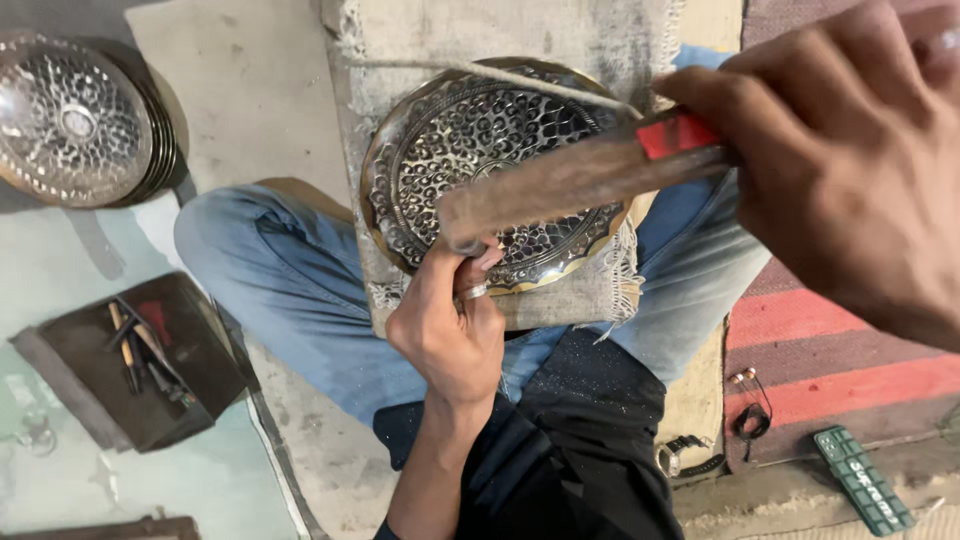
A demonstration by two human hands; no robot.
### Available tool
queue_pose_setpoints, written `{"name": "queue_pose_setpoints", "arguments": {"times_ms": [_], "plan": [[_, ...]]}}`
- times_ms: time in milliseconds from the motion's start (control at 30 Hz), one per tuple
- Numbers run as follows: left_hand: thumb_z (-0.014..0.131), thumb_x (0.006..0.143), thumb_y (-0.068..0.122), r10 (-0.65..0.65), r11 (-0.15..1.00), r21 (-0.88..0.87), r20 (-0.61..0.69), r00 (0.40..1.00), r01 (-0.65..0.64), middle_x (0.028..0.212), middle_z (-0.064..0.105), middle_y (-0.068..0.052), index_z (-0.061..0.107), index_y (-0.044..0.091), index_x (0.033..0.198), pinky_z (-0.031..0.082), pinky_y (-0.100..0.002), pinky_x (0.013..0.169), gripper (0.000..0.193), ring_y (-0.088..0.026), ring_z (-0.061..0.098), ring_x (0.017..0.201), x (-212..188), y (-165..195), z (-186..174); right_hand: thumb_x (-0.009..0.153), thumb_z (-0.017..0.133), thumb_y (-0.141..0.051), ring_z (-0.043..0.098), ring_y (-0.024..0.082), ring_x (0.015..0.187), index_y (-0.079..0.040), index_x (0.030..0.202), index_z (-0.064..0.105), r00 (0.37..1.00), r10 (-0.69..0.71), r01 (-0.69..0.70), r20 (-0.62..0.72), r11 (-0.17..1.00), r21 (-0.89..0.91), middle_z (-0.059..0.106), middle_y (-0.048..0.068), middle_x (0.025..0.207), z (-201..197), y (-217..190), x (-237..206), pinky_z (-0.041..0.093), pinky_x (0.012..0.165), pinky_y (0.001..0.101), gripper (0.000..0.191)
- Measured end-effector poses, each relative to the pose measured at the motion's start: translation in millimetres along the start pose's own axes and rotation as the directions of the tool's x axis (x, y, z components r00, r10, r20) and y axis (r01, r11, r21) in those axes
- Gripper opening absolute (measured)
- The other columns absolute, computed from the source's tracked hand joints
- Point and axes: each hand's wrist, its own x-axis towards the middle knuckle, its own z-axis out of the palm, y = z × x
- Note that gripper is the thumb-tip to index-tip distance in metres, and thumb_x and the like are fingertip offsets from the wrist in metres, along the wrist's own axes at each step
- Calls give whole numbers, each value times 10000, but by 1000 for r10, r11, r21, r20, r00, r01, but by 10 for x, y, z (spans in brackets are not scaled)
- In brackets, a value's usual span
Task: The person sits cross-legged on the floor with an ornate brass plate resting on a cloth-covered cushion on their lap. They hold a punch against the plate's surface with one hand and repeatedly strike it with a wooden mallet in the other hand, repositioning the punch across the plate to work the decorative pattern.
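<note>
A round silvery metal plate (470,150) with a hammered dimple pattern and a gold rim rests on a burlap-covered block (420,40) between my knees. My left hand (450,325), a ring on one finger, pinches the plate's near rim. My right hand (850,160), raised close to the camera, grips the red-taped handle of a hammer (570,185) whose blurred head hovers over the plate's lower middle.
A stack of similar patterned plates (75,120) lies at the upper left. A dark metal tray (140,365) with small tools sits at the left. At the right is a red striped mat (840,350), with a green flat object (862,480) and a watch (685,455).
</note>
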Motion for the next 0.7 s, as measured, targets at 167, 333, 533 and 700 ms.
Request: {"name": "queue_pose_setpoints", "arguments": {"times_ms": [167,333,533,700], "plan": [[544,887,-201,-66,993,-100,13,998,67,1024,761,-119,648,-16,1153,644,-284,821,339,-201,799,936,-13,20,-20,736,767,41,641,315,983,-30,1263,698,999,-21,23,28,998,-60,676,111,1047,-106,-41,40,560,852,396,537],[547,890,-179,-72,992,-103,-6,997,71,1024,763,-123,644,-36,1163,646,-287,820,322,-197,793,927,-3,10,-35,847,751,-32,632,252,972,-59,1273,590,962,263,-265,69,855,446,635,57,1077,-71,-22,151,503,788,372,457],[577,911,-170,-46,997,-62,-2,999,45,1033,761,-134,645,-43,1139,644,-287,811,270,-198,793,933,-8,-1,-19,839,820,15,673,284,1046,-65,1253,662,999,12,-4,-32,974,227,676,73,1115,-118,-6,124,559,919,424,451],[563,1039,-116,-105,939,-333,-51,993,82,1094,752,-123,614,-24,1145,657,-251,816,149,-144,770,919,-39,38,-30,915,791,47,690,282,1064,-66,1303,629,991,133,-124,-16,953,277,681,121,1097,-107,-10,98,576,917,410,435]]}}
